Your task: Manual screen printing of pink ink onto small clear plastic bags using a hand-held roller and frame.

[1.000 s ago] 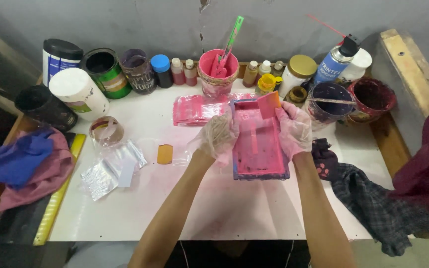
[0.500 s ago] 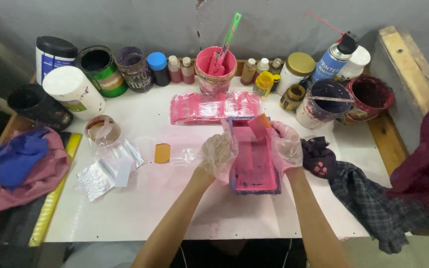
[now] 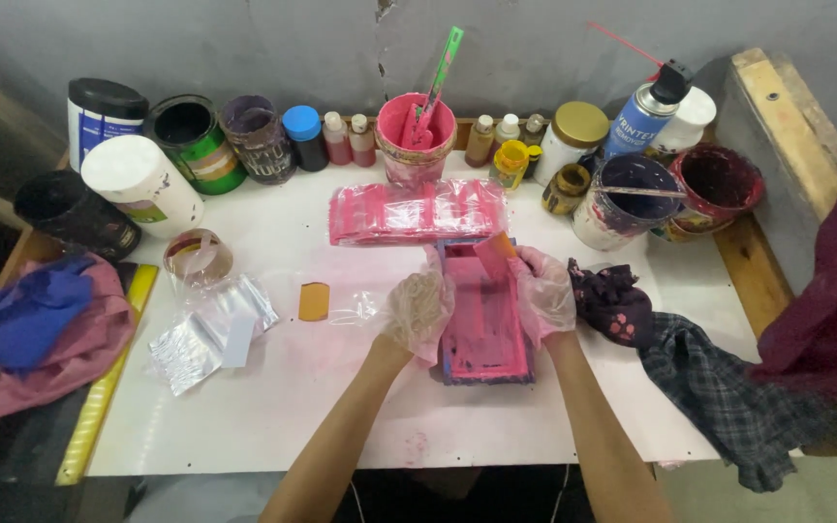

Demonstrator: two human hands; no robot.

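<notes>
A small pink-stained printing frame (image 3: 484, 320) with a blue edge lies flat on the white table (image 3: 273, 407). My left hand (image 3: 418, 308), in a thin clear glove, grips its left side. My right hand (image 3: 542, 292), also gloved, holds the frame's right side and pinches a small orange card scraper (image 3: 493, 254) at the frame's top. Just beyond the frame lies a row of pink-stained clear plastic sheets (image 3: 417, 210).
A pink paint tub (image 3: 413, 145) with a green stick, jars, small bottles and a blue spray can (image 3: 639, 118) line the back. Another orange card (image 3: 313, 301), clear bags (image 3: 207, 329) and a tape roll (image 3: 197, 256) lie left. Stained rags (image 3: 690, 368) lie right, cloths (image 3: 36, 329) far left.
The frame has come down from a raised, tilted hold and towards me, and now lies flat on the table. Both hands stayed on its sides.
</notes>
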